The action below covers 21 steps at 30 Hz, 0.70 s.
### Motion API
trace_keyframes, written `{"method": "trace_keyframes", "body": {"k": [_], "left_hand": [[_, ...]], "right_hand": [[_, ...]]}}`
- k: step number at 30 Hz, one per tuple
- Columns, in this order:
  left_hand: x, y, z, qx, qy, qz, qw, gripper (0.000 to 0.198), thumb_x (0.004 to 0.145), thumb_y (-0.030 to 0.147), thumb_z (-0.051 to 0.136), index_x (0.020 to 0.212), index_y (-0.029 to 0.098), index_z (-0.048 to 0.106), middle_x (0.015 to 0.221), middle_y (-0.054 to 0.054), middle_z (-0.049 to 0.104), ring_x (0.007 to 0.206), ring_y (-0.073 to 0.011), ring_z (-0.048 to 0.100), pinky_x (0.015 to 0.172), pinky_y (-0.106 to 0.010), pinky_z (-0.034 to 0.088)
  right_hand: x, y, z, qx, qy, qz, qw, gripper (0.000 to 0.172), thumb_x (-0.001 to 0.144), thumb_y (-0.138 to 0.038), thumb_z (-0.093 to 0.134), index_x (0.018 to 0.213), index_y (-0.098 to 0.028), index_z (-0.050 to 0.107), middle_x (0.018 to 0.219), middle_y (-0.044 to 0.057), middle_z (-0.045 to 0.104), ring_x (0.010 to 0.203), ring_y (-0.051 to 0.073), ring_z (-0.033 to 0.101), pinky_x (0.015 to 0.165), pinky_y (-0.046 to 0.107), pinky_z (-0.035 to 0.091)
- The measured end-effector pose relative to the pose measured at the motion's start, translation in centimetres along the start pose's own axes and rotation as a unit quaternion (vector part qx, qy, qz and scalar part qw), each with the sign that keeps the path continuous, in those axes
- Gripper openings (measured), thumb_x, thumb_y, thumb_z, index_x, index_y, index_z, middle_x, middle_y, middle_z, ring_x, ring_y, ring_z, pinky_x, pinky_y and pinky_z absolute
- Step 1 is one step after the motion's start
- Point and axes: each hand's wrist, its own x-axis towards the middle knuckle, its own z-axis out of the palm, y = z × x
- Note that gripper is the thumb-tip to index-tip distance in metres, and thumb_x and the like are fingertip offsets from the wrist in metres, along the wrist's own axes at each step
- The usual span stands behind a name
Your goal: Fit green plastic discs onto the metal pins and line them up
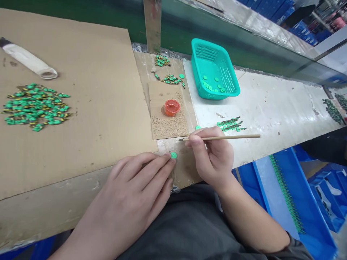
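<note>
Cardboard point(108, 97) covers the left part of a long, stained workbench point(273, 108) that stretches away to the right. From where I stand, a small green disc point(174, 155) lies near the bench's front edge, straight before the person. The left hand point(139, 184), palm down with its fingers close together, has its fingertips at the disc; I cannot tell whether they grip it or merely touch it. The right hand point(214, 159) is closed around a thin wooden brush point(235, 137), whose dark tip points left, just beyond the disc and apart from it. Past the tip, a red cup point(171, 113) stands on a smaller speckled card point(162, 128). Green-and-dark strips point(230, 124) lie beyond the right hand, nearer than a teal basket point(213, 95) holding green discs point(205, 77). Farther left, a heap of green, yellow and dark pieces point(35, 106) sits near a white tube point(29, 59). Blue trays point(311, 213) stand lower down, off to the right.
</note>
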Motion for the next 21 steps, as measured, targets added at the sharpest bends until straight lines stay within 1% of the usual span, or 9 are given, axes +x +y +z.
{"method": "trace_keyframes", "body": {"k": [4, 7, 11, 15, 19, 21], "left_hand": [[-0.1, 0.1, 0.0, 0.011, -0.005, 0.006, 1.000, 0.035, 0.122, 0.025, 0.065, 0.154, 0.020, 0.077, 0.148, -0.007, 0.088, 0.129, -0.0323, 0.078, 0.111, -0.054, 0.057], [-0.1, 0.1, -0.1, 0.021, -0.006, 0.011, 1.000, 0.035, 0.122, 0.025, 0.064, 0.155, 0.020, 0.077, 0.150, -0.007, 0.088, 0.129, -0.0327, 0.078, 0.109, -0.055, 0.058], [0.0, 0.1, -0.1, 0.024, -0.008, 0.014, 1.000, 0.035, 0.121, 0.024, 0.065, 0.153, 0.017, 0.077, 0.148, -0.008, 0.088, 0.128, -0.0330, 0.078, 0.107, -0.055, 0.058], [0.0, 0.2, -0.1, 0.020, -0.009, 0.008, 1.000, 0.037, 0.121, 0.024, 0.065, 0.157, 0.020, 0.076, 0.151, -0.007, 0.088, 0.129, -0.0331, 0.078, 0.109, -0.056, 0.058], [0.0, 0.1, -0.1, 0.023, -0.012, 0.012, 1.000, 0.036, 0.122, 0.024, 0.065, 0.155, 0.016, 0.075, 0.151, -0.009, 0.087, 0.130, -0.0334, 0.077, 0.109, -0.056, 0.057], [0.0, 0.1, -0.1, 0.022, -0.012, 0.012, 1.000, 0.036, 0.122, 0.024, 0.065, 0.155, 0.016, 0.076, 0.151, -0.008, 0.087, 0.129, -0.0338, 0.077, 0.109, -0.056, 0.057]], "right_hand": [[-1.3, -0.7, -0.4, 0.055, -0.017, 0.034, 0.998, 0.010, 0.121, -0.019, 0.075, 0.118, -0.028, 0.074, 0.099, -0.002, 0.079, 0.090, 0.015, 0.081, 0.085, 0.030, 0.066], [-1.8, -0.9, -0.5, 0.076, -0.036, 0.041, 0.996, 0.012, 0.120, -0.017, 0.074, 0.115, -0.028, 0.074, 0.095, -0.002, 0.078, 0.090, 0.015, 0.081, 0.084, 0.030, 0.066], [-2.0, -0.8, -0.5, 0.069, -0.047, 0.050, 0.995, 0.013, 0.119, -0.018, 0.076, 0.112, -0.028, 0.074, 0.093, -0.002, 0.078, 0.088, 0.016, 0.081, 0.082, 0.031, 0.066], [-2.0, -0.8, -0.5, 0.061, -0.056, 0.045, 0.996, 0.011, 0.120, -0.020, 0.076, 0.113, -0.028, 0.074, 0.095, -0.001, 0.079, 0.088, 0.017, 0.082, 0.082, 0.033, 0.067], [-1.9, -0.9, -0.5, 0.047, -0.057, 0.038, 0.997, 0.011, 0.121, -0.022, 0.075, 0.112, -0.028, 0.074, 0.096, 0.000, 0.080, 0.089, 0.018, 0.083, 0.080, 0.034, 0.067], [-1.8, -1.0, -0.5, 0.039, -0.058, 0.035, 0.997, 0.011, 0.121, -0.022, 0.075, 0.112, -0.028, 0.074, 0.096, 0.000, 0.080, 0.089, 0.018, 0.082, 0.080, 0.033, 0.068]]}}
